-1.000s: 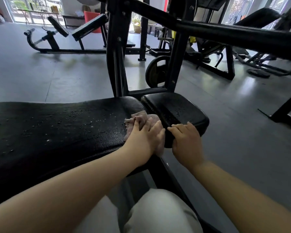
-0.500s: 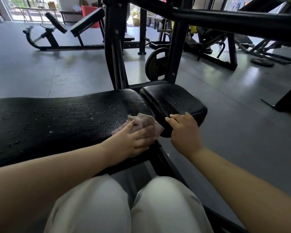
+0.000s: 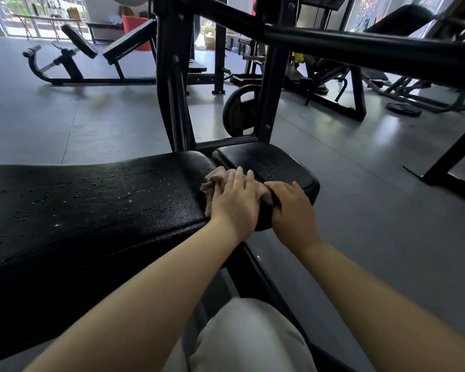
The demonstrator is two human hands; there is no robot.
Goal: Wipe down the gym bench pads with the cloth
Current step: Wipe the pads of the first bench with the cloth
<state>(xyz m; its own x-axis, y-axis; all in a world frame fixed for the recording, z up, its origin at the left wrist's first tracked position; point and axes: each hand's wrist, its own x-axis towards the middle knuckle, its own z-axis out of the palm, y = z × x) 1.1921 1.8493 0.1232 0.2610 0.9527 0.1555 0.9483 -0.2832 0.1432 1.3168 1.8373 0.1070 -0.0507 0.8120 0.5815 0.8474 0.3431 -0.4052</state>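
A long black bench pad speckled with water drops runs across the left. A smaller black seat pad sits just past its right end. My left hand presses a crumpled pinkish cloth flat, with straight fingers, over the gap between the two pads. My right hand grips the near edge of the seat pad, fingers curled over it, right beside the left hand.
The black rack uprights rise just behind the pads and a thick black bar crosses overhead. A weight plate leans behind the seat. Other benches stand on the grey floor. My light trousers are below.
My left hand slid the cloth away from me and to the right, from the long pad's near edge onto the gap by the seat pad. The right hand stayed gripping the seat pad.
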